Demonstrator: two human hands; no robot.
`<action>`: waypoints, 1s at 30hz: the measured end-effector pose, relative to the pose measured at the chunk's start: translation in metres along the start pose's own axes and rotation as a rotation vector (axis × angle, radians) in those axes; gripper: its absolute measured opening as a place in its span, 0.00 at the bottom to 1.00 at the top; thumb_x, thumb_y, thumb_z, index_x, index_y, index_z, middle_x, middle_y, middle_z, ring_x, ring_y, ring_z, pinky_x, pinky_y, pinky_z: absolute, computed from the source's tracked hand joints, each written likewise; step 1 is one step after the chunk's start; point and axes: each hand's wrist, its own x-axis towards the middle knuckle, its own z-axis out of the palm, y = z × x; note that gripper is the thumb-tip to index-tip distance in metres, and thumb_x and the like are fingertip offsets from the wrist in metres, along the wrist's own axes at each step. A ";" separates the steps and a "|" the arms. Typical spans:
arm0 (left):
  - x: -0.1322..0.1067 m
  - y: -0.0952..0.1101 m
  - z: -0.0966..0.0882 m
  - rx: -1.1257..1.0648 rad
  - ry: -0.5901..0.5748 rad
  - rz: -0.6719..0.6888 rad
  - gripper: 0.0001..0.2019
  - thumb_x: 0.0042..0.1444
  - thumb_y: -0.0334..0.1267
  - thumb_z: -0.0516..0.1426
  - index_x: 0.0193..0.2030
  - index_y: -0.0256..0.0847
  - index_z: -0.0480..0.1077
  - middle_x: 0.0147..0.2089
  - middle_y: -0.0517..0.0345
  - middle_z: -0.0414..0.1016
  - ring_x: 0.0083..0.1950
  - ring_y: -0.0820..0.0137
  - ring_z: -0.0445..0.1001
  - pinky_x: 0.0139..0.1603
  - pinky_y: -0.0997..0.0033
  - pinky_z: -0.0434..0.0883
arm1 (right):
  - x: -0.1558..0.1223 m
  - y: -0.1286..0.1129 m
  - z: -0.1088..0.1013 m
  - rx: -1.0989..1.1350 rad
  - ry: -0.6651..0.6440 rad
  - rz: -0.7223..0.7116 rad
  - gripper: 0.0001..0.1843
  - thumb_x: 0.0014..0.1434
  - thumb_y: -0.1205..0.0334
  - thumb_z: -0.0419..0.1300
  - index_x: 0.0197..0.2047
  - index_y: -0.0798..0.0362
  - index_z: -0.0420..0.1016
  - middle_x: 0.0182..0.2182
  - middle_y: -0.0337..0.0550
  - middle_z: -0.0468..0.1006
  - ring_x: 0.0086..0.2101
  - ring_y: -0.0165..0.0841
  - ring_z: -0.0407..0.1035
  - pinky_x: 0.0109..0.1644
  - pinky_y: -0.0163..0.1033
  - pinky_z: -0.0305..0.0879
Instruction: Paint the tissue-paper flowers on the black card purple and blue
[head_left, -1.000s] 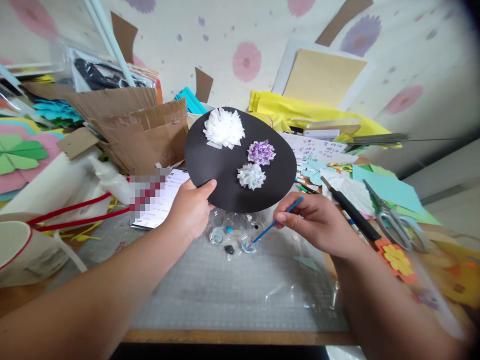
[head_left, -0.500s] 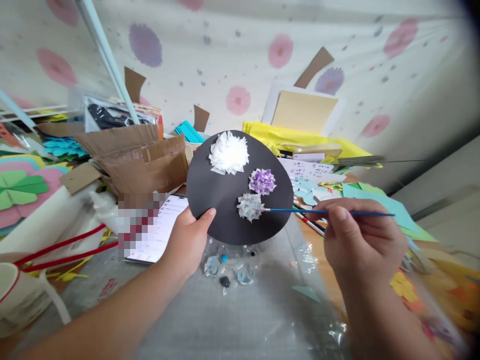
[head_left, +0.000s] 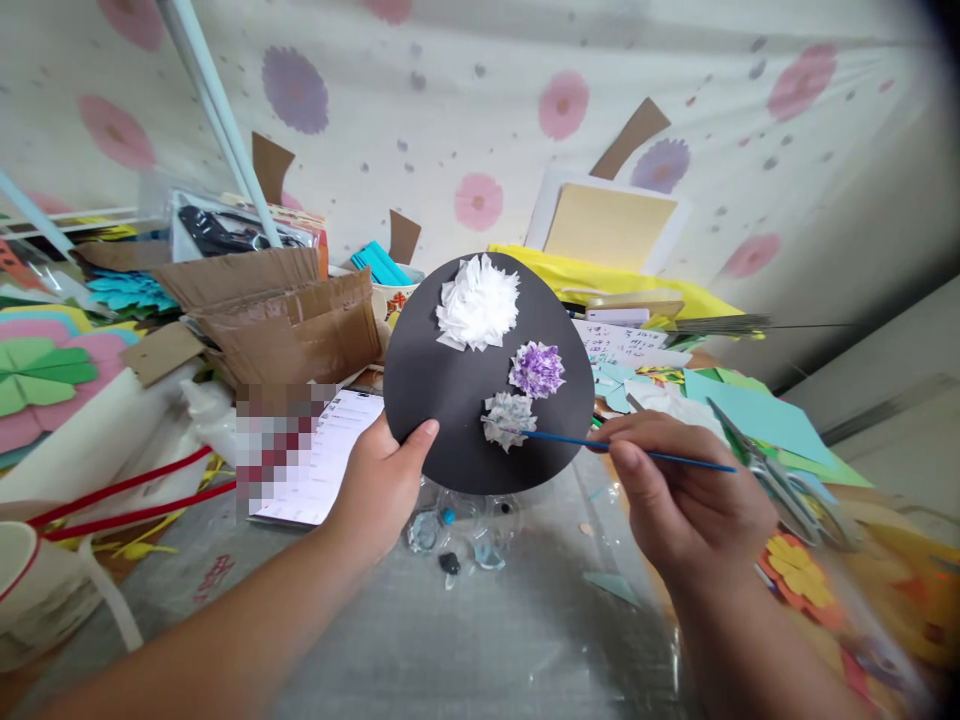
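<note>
My left hand [head_left: 386, 480] grips the lower left edge of a round black card [head_left: 442, 400], thumb on its front, the other fingers hidden behind. Three crumpled paper flowers sit on the card: a large white flower [head_left: 478, 303] at the top, a smaller purple and white flower [head_left: 537, 369] at the right, and a greyish flower [head_left: 508, 420] below it. In a pinch, my right hand [head_left: 679, 495] holds a thin blue paintbrush [head_left: 570, 440] whose tip touches the greyish flower. Under the card lies a clear plastic palette [head_left: 457, 540] with dabs of blue and dark paint.
A phone [head_left: 330, 455] with a lit screen lies left of the card, before a torn cardboard box [head_left: 285, 320]. At the left edge stands a white cup [head_left: 37, 600]. Scissors [head_left: 772, 475] and coloured paper [head_left: 780, 415] lie at right. A grey plastic sheet [head_left: 450, 650] covers the table.
The card has shifted slightly right and tilted in my left hand. My right hand has moved left and a little down, the brush now slanting across the grey flower. The scissors have come into view.
</note>
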 end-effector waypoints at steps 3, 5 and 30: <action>0.000 0.001 0.000 0.010 0.003 0.005 0.23 0.62 0.47 0.58 0.61 0.42 0.71 0.59 0.49 0.78 0.62 0.56 0.71 0.64 0.54 0.64 | 0.001 0.000 0.001 -0.001 -0.077 -0.025 0.11 0.58 0.76 0.61 0.40 0.50 0.74 0.31 0.39 0.80 0.33 0.32 0.76 0.37 0.39 0.72; -0.001 0.003 0.000 0.024 0.008 -0.006 0.23 0.62 0.47 0.58 0.62 0.42 0.71 0.57 0.49 0.79 0.62 0.56 0.71 0.65 0.55 0.64 | 0.001 -0.001 0.001 0.008 -0.075 -0.035 0.11 0.58 0.76 0.61 0.41 0.51 0.73 0.32 0.39 0.79 0.34 0.33 0.77 0.37 0.40 0.72; -0.003 0.008 0.002 0.004 0.035 -0.024 0.19 0.61 0.45 0.59 0.57 0.43 0.75 0.56 0.51 0.80 0.61 0.56 0.73 0.66 0.56 0.61 | 0.008 -0.015 0.008 -0.046 -0.136 -0.171 0.11 0.57 0.76 0.60 0.41 0.52 0.71 0.28 0.42 0.78 0.30 0.33 0.75 0.32 0.39 0.74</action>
